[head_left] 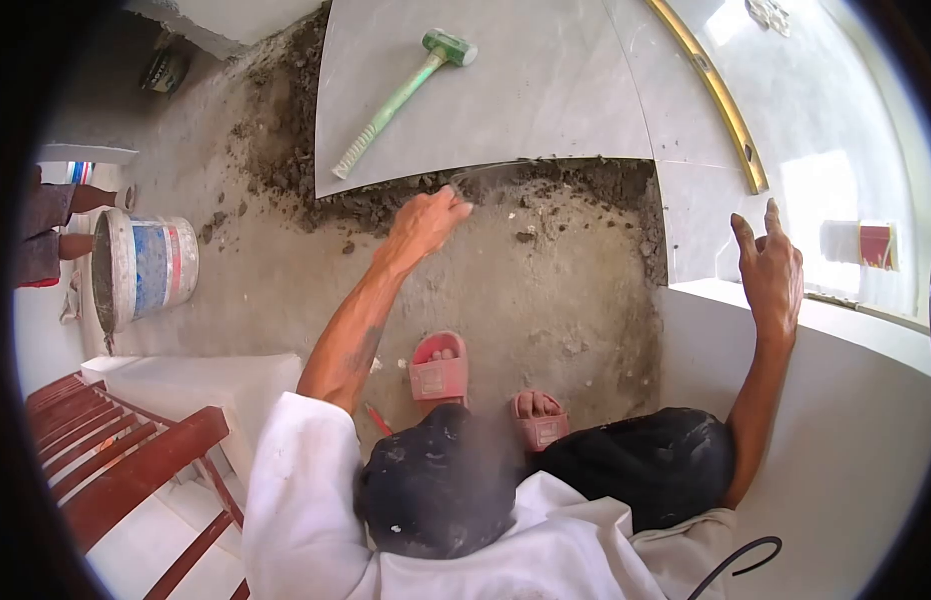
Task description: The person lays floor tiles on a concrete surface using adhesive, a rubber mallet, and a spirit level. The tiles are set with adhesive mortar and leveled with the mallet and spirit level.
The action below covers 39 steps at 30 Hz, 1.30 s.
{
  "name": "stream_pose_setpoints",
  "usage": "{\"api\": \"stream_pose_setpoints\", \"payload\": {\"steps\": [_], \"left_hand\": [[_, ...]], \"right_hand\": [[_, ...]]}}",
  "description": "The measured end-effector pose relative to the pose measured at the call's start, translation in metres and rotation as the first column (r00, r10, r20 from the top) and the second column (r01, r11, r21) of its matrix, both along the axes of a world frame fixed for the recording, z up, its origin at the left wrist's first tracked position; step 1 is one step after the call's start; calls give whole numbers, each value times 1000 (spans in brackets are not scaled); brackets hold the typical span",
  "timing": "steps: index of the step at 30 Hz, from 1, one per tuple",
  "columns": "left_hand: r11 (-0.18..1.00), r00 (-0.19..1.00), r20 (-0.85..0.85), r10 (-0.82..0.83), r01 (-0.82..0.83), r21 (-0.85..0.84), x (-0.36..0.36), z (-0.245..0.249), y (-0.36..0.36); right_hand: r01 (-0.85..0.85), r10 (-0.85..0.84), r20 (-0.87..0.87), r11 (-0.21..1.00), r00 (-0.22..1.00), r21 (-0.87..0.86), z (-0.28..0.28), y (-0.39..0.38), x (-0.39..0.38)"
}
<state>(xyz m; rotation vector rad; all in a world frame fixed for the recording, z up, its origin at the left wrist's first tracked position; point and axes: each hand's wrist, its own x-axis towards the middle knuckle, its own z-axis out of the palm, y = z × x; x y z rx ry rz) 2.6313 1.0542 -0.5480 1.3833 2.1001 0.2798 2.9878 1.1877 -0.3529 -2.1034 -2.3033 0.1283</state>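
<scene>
My left hand (428,228) is closed at the front edge of a large grey tile (526,85), above the dark mortar (386,200). A thin pale line runs right from its fingertips along the tile edge; whether the hand holds it I cannot make out. A mallet (396,105) with a green head and a worn green handle lies on that tile. My right hand (771,268) has two fingers stretched out and apart, over the white ledge and tiles at the right. Just beyond its fingertips lies the end of a yellow spirit level (714,88).
A white bucket (181,265) lies on its side at the left, beside another person's legs (76,222). Red-brown metal railing (136,470) stands at the lower left. My feet in pink slippers (441,370) stand on rough concrete. A low white wall (786,400) borders the right.
</scene>
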Motion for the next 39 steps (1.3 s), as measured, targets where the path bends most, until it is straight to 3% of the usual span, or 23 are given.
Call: {"api": "stream_pose_setpoints", "payload": {"steps": [7,10,17,19,22,25,28,30,33,37,39], "left_hand": [[990,986,-95,136,-140,-34,-50,-22,-99],[997,993,-88,73,-76,-24,-46,-43,-109],[997,995,-95,41,-46,-58,-94,-11,-65],[987,993,-84,82,-93,-128,-98,1,-71],[980,980,-32,195,-196,-17,-128,-10,-111],[983,985,-96,143,-152,-104,-147,-17,-143],[950,951,26,309,-308,-47,-113,-10,-152],[943,940,145,310,-284,-175,-76,-9,-131],[984,975,134,177,-172,-49,-25,-27,-88],[983,970,166,177,-168,-71,-59,-2,-65],[947,911,275,307,-264,-181,-94,10,-79]], "right_hand": [[7,-7,-31,1000,1000,-9,-1,-2,-1],[19,-19,-28,1000,999,-12,-5,1,2],[25,-23,116,1000,993,-11,-4,0,1],[17,-18,175,1000,984,6,-4,-1,1],[22,-23,236,1000,971,9,0,-4,0],[-4,-3,236,1000,972,31,-4,-5,3],[-6,6,228,1000,974,0,-3,-6,3],[-3,3,232,1000,973,-3,-1,-7,1],[8,-2,243,1000,970,-25,-1,-8,-2],[-31,32,287,999,957,-9,-3,-5,3],[-18,18,289,1000,957,-3,-2,-5,4]]}}
